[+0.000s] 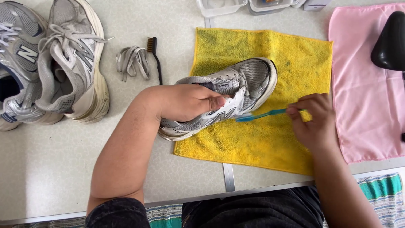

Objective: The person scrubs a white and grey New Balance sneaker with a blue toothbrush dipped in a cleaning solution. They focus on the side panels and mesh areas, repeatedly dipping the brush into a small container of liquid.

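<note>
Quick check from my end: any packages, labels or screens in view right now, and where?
Clear plastic containers: top edge, behind the yellow towel; boxy, mostly cut off.
White box: top edge, right of the containers; only a corner shows.
Tongue label: on the sneaker under the left hand; small, pale rectangle.
No screens.

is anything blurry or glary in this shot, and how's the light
Head view: light is soft and even, with only faint shadows under the shoe and left hand; no strong glare on the table; the blue brush in the right hand is slightly motion-blurred; the rest is sharp.
</note>
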